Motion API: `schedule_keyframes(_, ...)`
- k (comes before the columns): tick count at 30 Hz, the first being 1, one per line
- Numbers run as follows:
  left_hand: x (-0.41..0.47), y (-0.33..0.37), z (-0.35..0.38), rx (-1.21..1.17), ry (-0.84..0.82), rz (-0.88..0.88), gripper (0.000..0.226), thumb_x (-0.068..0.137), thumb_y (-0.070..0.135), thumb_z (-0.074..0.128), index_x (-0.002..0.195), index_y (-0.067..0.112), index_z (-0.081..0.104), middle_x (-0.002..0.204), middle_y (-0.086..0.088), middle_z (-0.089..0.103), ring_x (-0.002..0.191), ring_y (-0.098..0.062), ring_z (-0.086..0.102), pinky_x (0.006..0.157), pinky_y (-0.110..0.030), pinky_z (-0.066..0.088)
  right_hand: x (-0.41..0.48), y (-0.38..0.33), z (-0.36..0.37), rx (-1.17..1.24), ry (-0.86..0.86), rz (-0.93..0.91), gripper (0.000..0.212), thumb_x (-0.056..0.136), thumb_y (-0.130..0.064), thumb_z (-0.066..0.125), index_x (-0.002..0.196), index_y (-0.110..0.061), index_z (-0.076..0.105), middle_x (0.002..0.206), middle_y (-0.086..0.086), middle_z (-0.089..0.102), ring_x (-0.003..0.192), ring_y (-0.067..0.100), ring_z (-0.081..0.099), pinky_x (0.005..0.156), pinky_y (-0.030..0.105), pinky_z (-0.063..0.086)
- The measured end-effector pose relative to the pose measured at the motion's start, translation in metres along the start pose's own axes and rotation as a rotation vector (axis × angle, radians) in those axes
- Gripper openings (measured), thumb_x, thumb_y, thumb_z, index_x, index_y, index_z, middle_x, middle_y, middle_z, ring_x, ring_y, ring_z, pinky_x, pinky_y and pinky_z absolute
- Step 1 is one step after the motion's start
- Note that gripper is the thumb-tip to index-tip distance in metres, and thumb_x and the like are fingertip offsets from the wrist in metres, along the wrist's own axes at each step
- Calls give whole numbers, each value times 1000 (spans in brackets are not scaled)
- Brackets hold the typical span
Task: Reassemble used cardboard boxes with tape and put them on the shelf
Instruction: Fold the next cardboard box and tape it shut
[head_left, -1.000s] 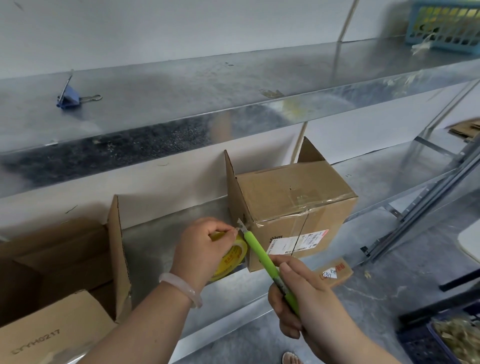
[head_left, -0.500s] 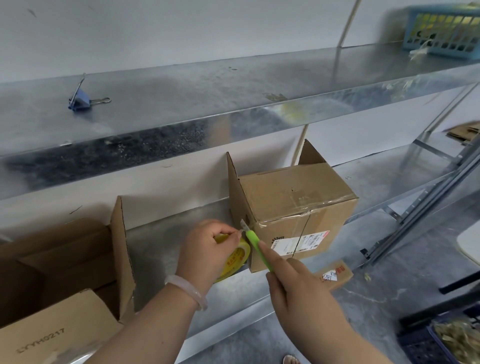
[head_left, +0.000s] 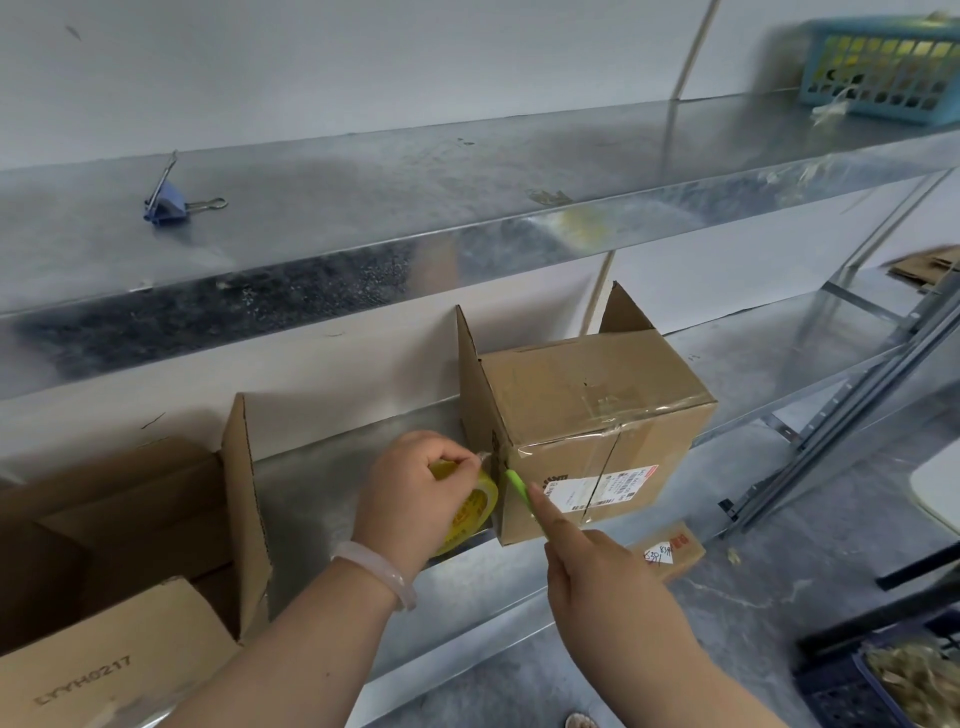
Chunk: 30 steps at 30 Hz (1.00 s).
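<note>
1. Now the left hand (head_left: 415, 493) grips a yellow tape roll (head_left: 474, 514), with thumb and forefinger pinching the clear tape end just beside the box corner; a pale bracelet (head_left: 382, 571) sits on that wrist.
2. The right hand (head_left: 597, 577) holds a green utility knife (head_left: 519, 491), forefinger laid along its handle, the tip at the box's left front edge.
3. The cardboard box (head_left: 597, 410) stands on the lower metal shelf (head_left: 332, 478), its front seam taped over a shipping label (head_left: 592, 486), with 2 flaps standing up at the left and rear.
4. To the left, an open carton (head_left: 130, 509) stands on the same shelf, and a box printed LYYH0217 (head_left: 104, 670) lies in front of it.
5. A cardboard scrap (head_left: 670, 553) lies on the floor below.
6. On the upper shelf (head_left: 467, 197) lie a blue binder clip (head_left: 166, 205) and a blue plastic basket (head_left: 883, 67).
</note>
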<state>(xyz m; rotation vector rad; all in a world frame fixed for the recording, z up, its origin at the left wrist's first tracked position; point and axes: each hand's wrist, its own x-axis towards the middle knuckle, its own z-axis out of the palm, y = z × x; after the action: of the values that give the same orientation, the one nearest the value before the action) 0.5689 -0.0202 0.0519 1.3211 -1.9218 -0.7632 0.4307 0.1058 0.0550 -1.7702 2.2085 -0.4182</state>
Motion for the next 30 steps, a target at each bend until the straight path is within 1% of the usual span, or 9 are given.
schedule_keyframes(5, 2, -8, -4, 40, 23, -16, 5, 87, 30, 69, 82, 30, 69, 89, 12, 63, 86, -7, 57, 70, -19, 43, -1, 5, 4, 84, 39, -84, 67, 103, -29, 31, 150, -49, -12, 81, -10, 45, 60, 14, 43, 47, 19, 30)
schedule_keyframes(7, 5, -15, -4, 64, 34, -43, 3, 89, 30, 67, 88, 28, 69, 95, 8, 63, 90, -8, 57, 70, -14, 39, -5, 10, 3, 32, 79, -172, 68, 90, -29, 49, 151, -44, 22, 80, -13, 56, 49, 11, 43, 37, 15, 25)
schedule_keyframes(12, 11, -30, -1, 143, 57, -54, 18, 93, 28, 63, 108, 21, 68, 110, 8, 55, 96, -6, 51, 71, -7, 33, -12, 38, 7, 39, 404, -418, 55, 88, -30, 47, 142, -39, 39, 100, -15, 57, 59, 11, 56, 44, 19, 39)
schedule_keyframes(16, 14, -44, 5, 277, 58, -7, 26, 94, 28, 62, 119, 21, 65, 119, 10, 49, 97, -5, 50, 86, -8, 36, -9, 66, -18, 509, 709, -146, 57, 91, -14, 54, 131, -51, 41, 121, -32, 53, 90, -7, 58, 79, 3, 44)
schedule_keyframes(18, 15, -56, 12, 369, 50, -12, 29, 93, 28, 62, 121, 20, 65, 123, 5, 53, 101, -10, 54, 92, -18, 42, 5, 94, -31, 680, 782, 118, 54, 96, -2, 53, 122, -47, 44, 111, -13, 60, 86, 2, 61, 74, 11, 47)
schedule_keyframes(20, 12, -71, 20, 393, 25, -85, 29, 94, 26, 61, 123, 23, 63, 125, 4, 54, 105, -12, 55, 97, -24, 44, 27, 131, -44, 721, 708, 382, 45, 97, -6, 53, 128, -39, 47, 109, 3, 58, 90, 19, 61, 79, 34, 50)
schedule_keyframes(22, 6, -82, 29, 342, 12, -163, 28, 94, 23, 61, 122, 29, 61, 123, 9, 53, 102, -6, 51, 101, -26, 45, 51, 167, -51, 636, 552, 571, 41, 99, -13, 53, 137, -27, 48, 113, 5, 59, 93, 26, 59, 80, 40, 47)
schedule_keyframes(25, 1, -88, 44, 359, 32, -168, 32, 93, 19, 63, 121, 34, 59, 117, 15, 51, 100, -3, 50, 102, -28, 47, 84, 206, -49, 417, 332, 552, 33, 99, -15, 53, 131, -21, 55, 111, 6, 66, 81, 21, 57, 65, 33, 43)
schedule_keyframes(30, 6, -110, 60, 606, 5, -229, 50, 86, 5, 68, 131, 26, 60, 139, -4, 50, 116, -28, 54, 105, -40, 44, 142, 245, -35, 217, 152, 439, 21, 100, -17, 51, 119, -16, 59, 89, 1, 61, 70, 15, 53, 59, 32, 40)
